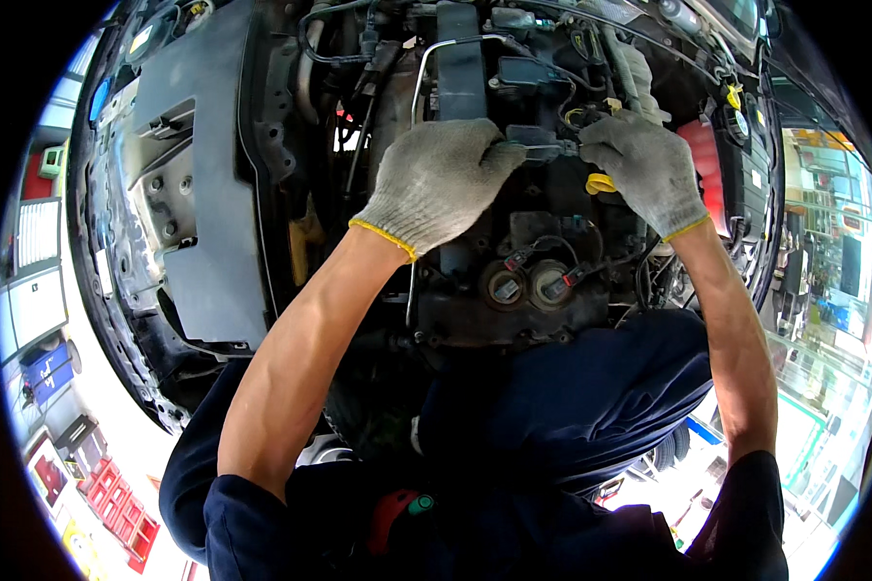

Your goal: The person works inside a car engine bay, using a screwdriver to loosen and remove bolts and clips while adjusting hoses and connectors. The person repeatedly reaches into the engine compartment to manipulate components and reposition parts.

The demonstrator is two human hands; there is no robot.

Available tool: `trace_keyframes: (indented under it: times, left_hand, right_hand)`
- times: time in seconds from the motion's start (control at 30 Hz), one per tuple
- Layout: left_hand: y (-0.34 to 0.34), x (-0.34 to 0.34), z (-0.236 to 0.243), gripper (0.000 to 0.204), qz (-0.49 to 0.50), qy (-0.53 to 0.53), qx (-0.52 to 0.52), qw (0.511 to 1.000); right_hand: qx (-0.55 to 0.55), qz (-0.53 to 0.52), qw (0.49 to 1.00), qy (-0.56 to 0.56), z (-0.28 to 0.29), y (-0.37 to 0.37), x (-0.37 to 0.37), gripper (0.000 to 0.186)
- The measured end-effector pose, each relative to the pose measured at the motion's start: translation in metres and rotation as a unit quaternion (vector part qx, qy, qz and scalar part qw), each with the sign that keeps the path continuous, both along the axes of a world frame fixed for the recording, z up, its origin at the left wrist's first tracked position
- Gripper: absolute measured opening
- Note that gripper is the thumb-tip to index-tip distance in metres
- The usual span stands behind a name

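Observation:
Both my hands wear grey knit gloves with yellow cuffs and meet over the top of a car engine (465, 315). Between them sits a dark ignition coil (531, 136) with a grey plug connector (550, 151) at its side. My left hand (446, 179) pinches the coil's connector end between thumb and fingers. My right hand (644, 165) is closed at the connector's wire side, its fingertips partly hidden. A yellow oil dipstick handle or cap (601, 183) lies just below the right fingers. Nearer me, another ignition coil (538, 229) sits beside two round plug wells (506, 287).
A large black plastic cover (218, 184) lies along the left of the engine bay. To the right are a reddish fluid reservoir (702, 165) and a black battery-like box (743, 160). Loose wires with red-tabbed connectors (564, 283) lie near the wells. Red trays (121, 508) stand on the floor.

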State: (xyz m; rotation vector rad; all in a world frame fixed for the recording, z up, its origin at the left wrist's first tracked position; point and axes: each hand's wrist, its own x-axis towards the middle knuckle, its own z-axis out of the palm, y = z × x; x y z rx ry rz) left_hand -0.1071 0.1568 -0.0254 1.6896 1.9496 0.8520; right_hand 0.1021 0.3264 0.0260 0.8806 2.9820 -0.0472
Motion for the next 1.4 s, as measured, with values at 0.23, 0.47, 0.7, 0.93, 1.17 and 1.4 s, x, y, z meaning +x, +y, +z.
trace_keyframes:
  times: [0.23,0.47,0.7,0.93,1.17,1.4]
  left_hand:
    - [0.000,-0.003,0.002,0.032,-0.011,-0.026,-0.048,0.998]
    - [0.000,0.008,0.001,0.034,0.002,0.061,0.039,0.997]
    - [0.001,-0.015,-0.002,0.052,0.091,-0.163,-0.073,0.980]
    - [0.001,-0.011,-0.003,0.048,0.085,-0.120,-0.039,0.988]
    - [0.004,-0.007,-0.005,0.046,0.089,-0.076,-0.025,0.993]
    - [0.001,-0.006,-0.003,0.045,0.098,-0.074,-0.050,0.991]
  right_hand:
    - [0.016,0.095,0.995,0.000,-0.004,0.011,0.004,0.014]
    - [0.041,0.003,0.999,-0.008,0.001,0.003,0.018,0.006]
    - [-0.038,0.012,0.999,0.010,0.012,0.013,0.007,0.020]
    - [0.065,0.084,0.993,0.043,0.003,0.008,-0.010,0.037]
    - [0.088,0.057,0.994,0.032,-0.008,0.010,-0.010,0.037]
    - [-0.201,-0.074,0.967,0.137,0.008,0.004,-0.007,0.066]
